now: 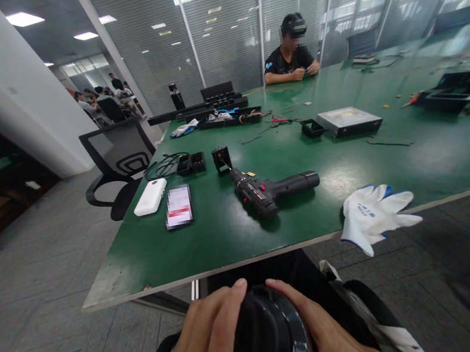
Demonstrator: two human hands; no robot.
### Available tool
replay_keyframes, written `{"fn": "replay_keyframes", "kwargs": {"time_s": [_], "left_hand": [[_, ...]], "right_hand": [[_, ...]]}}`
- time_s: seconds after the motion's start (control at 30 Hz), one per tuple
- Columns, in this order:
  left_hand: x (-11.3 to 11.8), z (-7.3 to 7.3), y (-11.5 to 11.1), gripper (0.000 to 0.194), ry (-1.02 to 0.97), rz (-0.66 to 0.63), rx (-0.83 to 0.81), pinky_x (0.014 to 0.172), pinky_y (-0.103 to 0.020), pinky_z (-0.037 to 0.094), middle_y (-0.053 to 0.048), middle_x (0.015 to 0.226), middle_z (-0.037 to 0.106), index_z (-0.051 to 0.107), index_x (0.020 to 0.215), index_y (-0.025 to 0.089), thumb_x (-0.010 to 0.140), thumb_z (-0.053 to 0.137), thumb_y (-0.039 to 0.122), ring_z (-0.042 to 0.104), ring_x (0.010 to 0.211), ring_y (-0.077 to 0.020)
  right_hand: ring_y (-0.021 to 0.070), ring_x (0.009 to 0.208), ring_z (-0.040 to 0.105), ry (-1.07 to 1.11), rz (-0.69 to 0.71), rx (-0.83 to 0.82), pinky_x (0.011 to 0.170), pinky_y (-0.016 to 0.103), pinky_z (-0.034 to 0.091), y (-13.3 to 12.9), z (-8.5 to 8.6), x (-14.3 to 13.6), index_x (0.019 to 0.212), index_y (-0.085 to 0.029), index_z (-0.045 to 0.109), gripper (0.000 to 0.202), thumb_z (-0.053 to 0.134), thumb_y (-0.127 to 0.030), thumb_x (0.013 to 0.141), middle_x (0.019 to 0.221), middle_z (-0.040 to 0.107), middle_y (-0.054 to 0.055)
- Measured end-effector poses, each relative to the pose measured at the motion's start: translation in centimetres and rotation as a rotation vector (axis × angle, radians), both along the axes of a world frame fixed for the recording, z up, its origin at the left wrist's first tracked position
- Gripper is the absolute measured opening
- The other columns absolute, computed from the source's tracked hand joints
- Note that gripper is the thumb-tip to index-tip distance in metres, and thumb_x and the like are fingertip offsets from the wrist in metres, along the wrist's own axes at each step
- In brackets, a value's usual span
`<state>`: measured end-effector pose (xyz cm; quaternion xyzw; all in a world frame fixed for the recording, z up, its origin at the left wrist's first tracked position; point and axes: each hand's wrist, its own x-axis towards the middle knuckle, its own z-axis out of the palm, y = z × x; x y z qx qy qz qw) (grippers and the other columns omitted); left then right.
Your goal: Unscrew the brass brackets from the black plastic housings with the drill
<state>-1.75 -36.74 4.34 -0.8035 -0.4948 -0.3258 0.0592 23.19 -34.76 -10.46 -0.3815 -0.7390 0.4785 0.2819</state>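
Below the table's front edge, my left hand [201, 346] and my right hand [326, 330] are wrapped around a black, rounded, glossy object [262, 329] over my lap. What it is cannot be made out. Beyond them on the green table [209, 235] lies a black cordless drill [261, 195], its tip at a small black bracket [221, 158]. A white glove [373, 212] with blue trim hangs partly over the edge at the right. A phone [178, 206] and a white power bank [150, 197] lie to the left.
Small black trays [190, 164], a silver box-like drive [350, 121] and a long black toolbox [229, 118] stand farther back. A person [290, 54] sits across the table. An office chair [121, 165] is at the left, and black parts [448, 93] lie at the right.
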Motion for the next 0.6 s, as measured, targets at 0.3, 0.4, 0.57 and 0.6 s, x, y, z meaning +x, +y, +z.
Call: {"fn": "replay_keyframes", "kwargs": {"time_s": [0.3, 0.4, 0.57, 0.6], "left_hand": [[-0.6, 1.4, 0.7, 0.068, -0.036, -0.253, -0.152, 0.099, -0.036, 0.071, -0.007, 0.142, 0.078, 0.054, 0.166, 0.037, 0.099, 0.069, 0.035, 0.079, 0.123, -0.0267], [-0.2, 1.1, 0.4, 0.075, -0.067, -0.123, -0.182, 0.097, -0.038, 0.072, -0.009, 0.141, 0.078, 0.054, 0.166, 0.035, 0.095, 0.078, 0.041, 0.079, 0.122, -0.0293], [0.5, 1.6, 0.6, 0.080, -0.105, -0.167, -0.282, 0.102, -0.044, 0.071, -0.011, 0.148, 0.074, 0.054, 0.167, 0.035, 0.092, 0.080, 0.046, 0.075, 0.131, -0.0335], [0.5, 1.9, 0.6, 0.078, -0.114, -0.206, -0.308, 0.104, -0.044, 0.071, -0.010, 0.149, 0.074, 0.055, 0.166, 0.037, 0.092, 0.079, 0.043, 0.075, 0.132, -0.0332]], "right_hand": [[0.0569, 0.166, 0.040, 0.002, 0.020, 0.004, 0.130, 0.077, 0.037, 0.5, 1.3, 0.1, 0.182, -0.025, 0.031, 0.141, 0.104, -0.045, 0.063, 0.184, 0.035, 0.029], [0.0558, 0.164, 0.043, -0.010, -0.013, 0.000, 0.129, 0.077, 0.037, 0.2, 1.5, 0.2, 0.181, -0.028, 0.032, 0.136, 0.102, -0.047, 0.065, 0.184, 0.037, 0.027], [0.0580, 0.163, 0.043, 0.030, -0.053, 0.033, 0.127, 0.079, 0.040, -0.1, 2.0, 0.3, 0.180, -0.029, 0.033, 0.135, 0.101, -0.047, 0.064, 0.183, 0.039, 0.026], [0.0580, 0.163, 0.043, 0.040, -0.045, 0.049, 0.128, 0.079, 0.040, -0.1, 2.2, 0.4, 0.180, -0.030, 0.032, 0.137, 0.102, -0.047, 0.064, 0.182, 0.040, 0.026]]}}
